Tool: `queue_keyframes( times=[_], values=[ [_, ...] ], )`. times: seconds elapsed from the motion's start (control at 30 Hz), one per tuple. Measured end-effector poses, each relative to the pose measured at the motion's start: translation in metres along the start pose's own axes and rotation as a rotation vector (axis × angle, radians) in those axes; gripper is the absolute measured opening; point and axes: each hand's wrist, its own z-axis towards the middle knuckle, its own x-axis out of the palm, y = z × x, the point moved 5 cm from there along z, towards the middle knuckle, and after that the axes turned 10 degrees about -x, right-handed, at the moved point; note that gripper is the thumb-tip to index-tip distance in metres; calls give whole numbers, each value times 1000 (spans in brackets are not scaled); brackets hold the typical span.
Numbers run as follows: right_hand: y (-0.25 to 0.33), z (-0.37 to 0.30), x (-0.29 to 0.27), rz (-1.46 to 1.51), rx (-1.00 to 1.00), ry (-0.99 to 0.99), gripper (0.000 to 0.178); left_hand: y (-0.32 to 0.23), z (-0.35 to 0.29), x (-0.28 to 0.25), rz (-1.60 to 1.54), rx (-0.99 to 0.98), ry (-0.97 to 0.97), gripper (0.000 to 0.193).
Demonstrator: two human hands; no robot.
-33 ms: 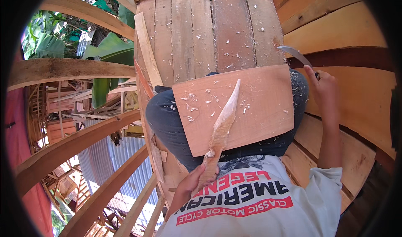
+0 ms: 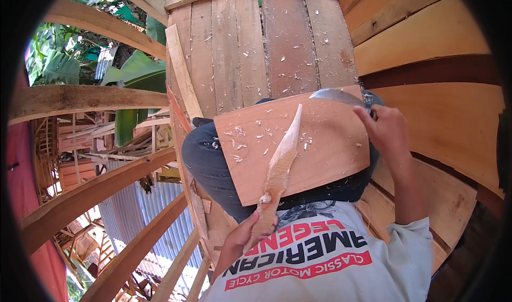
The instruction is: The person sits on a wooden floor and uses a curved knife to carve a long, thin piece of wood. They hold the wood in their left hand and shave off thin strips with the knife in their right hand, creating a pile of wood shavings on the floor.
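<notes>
Curved knife [image 2: 338, 95], clenched in the right hand [image 2: 386, 132], has been brought over the board [image 2: 337, 148] near its far right corner; leftward, the carved stick [image 2: 280, 172] slants toward the far edge, butt gripped by the left hand [image 2: 243, 234].

A pale, tapered piece of wood [image 2: 280, 178] was gripped at its near end by the left hand [image 2: 244, 234], its slender tip pointed forward. A flat board [image 2: 336, 147] was laid across the legs [image 2: 208, 155], beneath the wood. A curved knife [image 2: 337, 95] was held by the right hand [image 2: 388, 131] over the board's far right corner, apart from the wood. Shavings [image 2: 238, 146] were scattered over the board and the planked floor [image 2: 290, 41].
</notes>
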Motion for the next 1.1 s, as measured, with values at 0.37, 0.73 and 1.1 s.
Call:
queue_keyframes(
  times=[0.37,0.73,1.1],
  values=[
    [57,-26,62,-32,-275,252,67,-1,1,11,-32,-13,-111,50],
    [-13,-6,29,-50,19,54,69,8,2,-3,29,-27,-29,59],
    [20,1,49,-71,-83,76,70,2,-2,9,-45,-63,-111,53]
  ],
)
